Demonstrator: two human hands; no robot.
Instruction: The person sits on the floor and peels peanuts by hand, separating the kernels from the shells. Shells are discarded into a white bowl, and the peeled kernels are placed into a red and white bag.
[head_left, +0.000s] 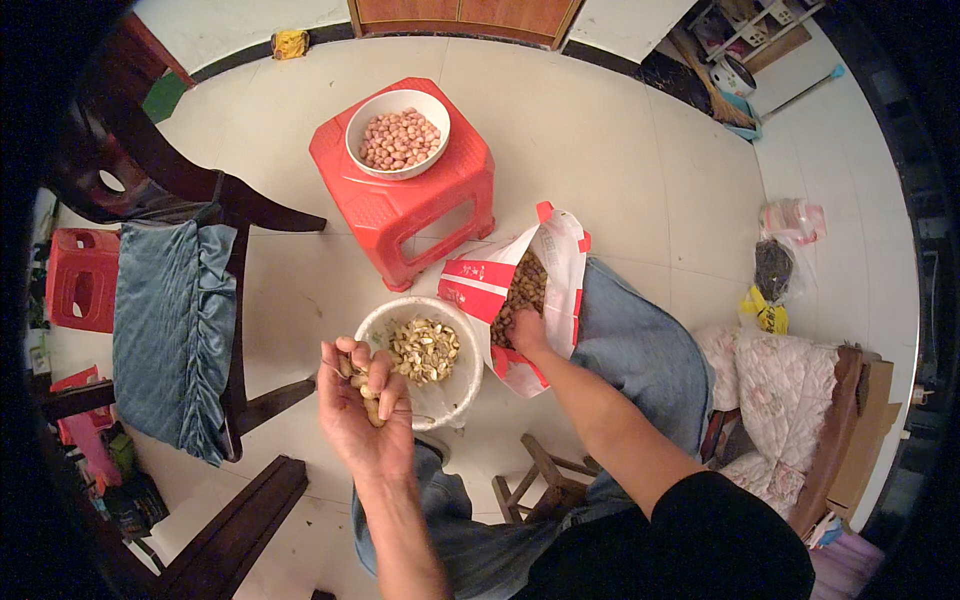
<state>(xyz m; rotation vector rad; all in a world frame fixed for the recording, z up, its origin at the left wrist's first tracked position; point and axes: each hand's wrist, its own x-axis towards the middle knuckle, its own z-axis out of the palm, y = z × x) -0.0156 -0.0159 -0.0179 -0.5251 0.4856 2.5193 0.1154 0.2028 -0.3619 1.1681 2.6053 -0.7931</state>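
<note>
My left hand is palm up with its fingers curled around several unshelled peanuts. Just behind it on the floor stands a white bucket with broken peanut shells in it. My right hand reaches into a red and white woven sack, its fingertips hidden among unshelled peanuts. The sack, which bears writing, leans open against my leg. On a red plastic stool sits a white bowl of shelled pink peanuts.
A dark wooden chair with a teal cloth stands at left. A small wooden stool is below me. Quilted bedding and plastic bags lie at right. A broom rests in the far right corner.
</note>
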